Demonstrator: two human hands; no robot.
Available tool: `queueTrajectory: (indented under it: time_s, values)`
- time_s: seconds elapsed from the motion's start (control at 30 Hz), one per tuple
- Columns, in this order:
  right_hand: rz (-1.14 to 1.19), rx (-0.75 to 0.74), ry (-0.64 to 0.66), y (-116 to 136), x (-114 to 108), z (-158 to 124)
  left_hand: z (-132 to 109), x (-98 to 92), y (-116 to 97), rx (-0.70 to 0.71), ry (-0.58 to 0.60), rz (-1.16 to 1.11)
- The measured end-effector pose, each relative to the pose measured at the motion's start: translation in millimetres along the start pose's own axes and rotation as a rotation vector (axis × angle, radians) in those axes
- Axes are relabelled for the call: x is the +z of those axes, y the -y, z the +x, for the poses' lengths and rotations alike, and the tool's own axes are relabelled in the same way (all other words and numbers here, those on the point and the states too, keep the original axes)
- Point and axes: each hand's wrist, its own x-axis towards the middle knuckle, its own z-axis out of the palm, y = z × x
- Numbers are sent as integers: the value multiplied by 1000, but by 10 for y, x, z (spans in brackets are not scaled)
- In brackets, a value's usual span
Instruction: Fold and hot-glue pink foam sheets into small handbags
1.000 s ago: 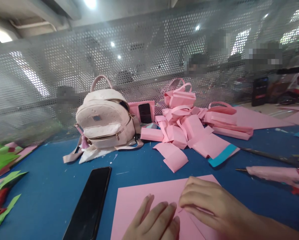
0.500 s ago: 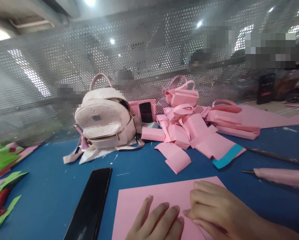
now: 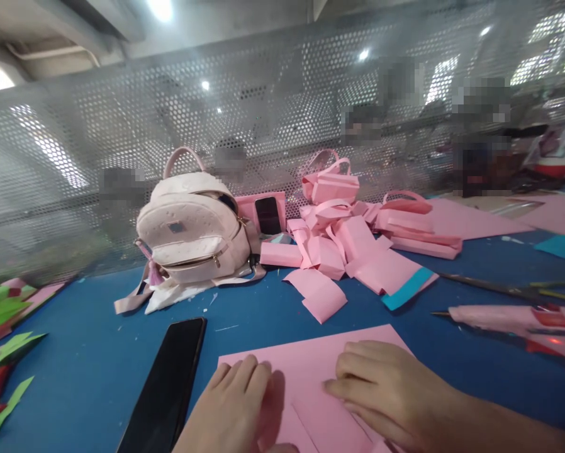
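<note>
A sheet of pink paper [image 3: 287, 352] lies on the blue table in front of me, with a folded strip [image 3: 332, 418] toward its near side. My right hand [image 3: 381, 384] presses on the right part of the sheet, fingers curled and held together beside the strip. On the left part, my left hand [image 3: 235, 399] is bent over the paper with its fingers curled inward. Its fingertips are hidden, so what they hold, if anything, does not show. The tip of its thumb appears at the bottom edge.
A black phone [image 3: 169, 377] lies left of the sheet. Behind stand a pale backpack [image 3: 192, 233] and a heap of folded pink paper bags [image 3: 334, 239]. At right are a pink glue gun [image 3: 504, 318] and scissors [image 3: 509, 288]. Green paper scraps [image 3: 9, 352] lie far left.
My left hand has shifted left, from fingers spread flat on the sheet to curled. The folded strip shows more now. My right hand stays pressed on the paper; the view has turned slightly right.
</note>
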Motion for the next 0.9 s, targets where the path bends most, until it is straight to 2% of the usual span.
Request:
queueTrajectory:
  time_s: [0.07,0.27,0.47,0.53,0.6,0.67,0.77,0.9]
  values:
    - [3,18,11,14,-26,12,-14,6,8,-29,22,9]
    - [82,49,12,7,-48,-20,-8,95,-61,28,-109,-108]
    - [116,95,16,-18,-68,-55,-11,72,-111,-88,31,-307]
    - [123,105,14,-18,-71,-64,-9,36,-149,-100,37,-366]
    - [122,126,16,-7,-64,-64,0,21,-209,-30,-44,-372]
    - [109,174,33,21,-44,-52,14,61,-284,94,-198,-271]
    - [72,273,42,94,3,-21,32,239,-378,228,-438,-29]
    - [9,332,4,191,44,11,36,514,-406,306,-652,13]
